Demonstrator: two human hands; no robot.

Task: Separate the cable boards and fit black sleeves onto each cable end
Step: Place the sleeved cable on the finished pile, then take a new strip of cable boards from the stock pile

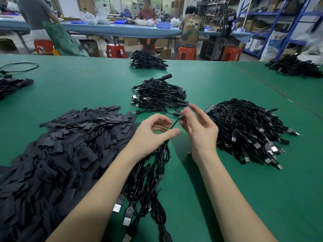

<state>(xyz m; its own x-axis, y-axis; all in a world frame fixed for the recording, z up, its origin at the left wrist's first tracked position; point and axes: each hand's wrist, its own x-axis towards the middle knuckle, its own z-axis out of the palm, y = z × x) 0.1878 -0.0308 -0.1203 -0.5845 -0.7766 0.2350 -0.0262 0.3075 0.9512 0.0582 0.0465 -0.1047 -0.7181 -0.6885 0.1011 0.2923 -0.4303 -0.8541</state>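
Two hands: both raised over the green worktop, close together, with one black cable running between them.
Right hand grip: the right hand pinches the cable's upper end between thumb and forefinger; the grip is clamped on that tip, the other fingers loosely spread.
Left hand grip: the left hand has its fingers curled round the bundle of cables that hangs below it; thumb and forefinger stand slightly apart near the single cable.
Key relation: the held cable slants up and to the right, its long axis running from the left hand's fingertips to the right hand's pinch, so the free end lies at the right hand.
Sleeve supply: the heap of black sleeves lies on the worktop to the left, just beside the left forearm; the left hand is much the nearer.
Cable end: thin, dark, slightly blurred; whether a sleeve already sits on it cannot be told.
Look of the cables: glossy black cords, loosely looped, with silver plugs at the low ends.
Other piles: sleeved cables ahead, an unsorted pile to the right.
Judged step: presenting one end for a sleeve.
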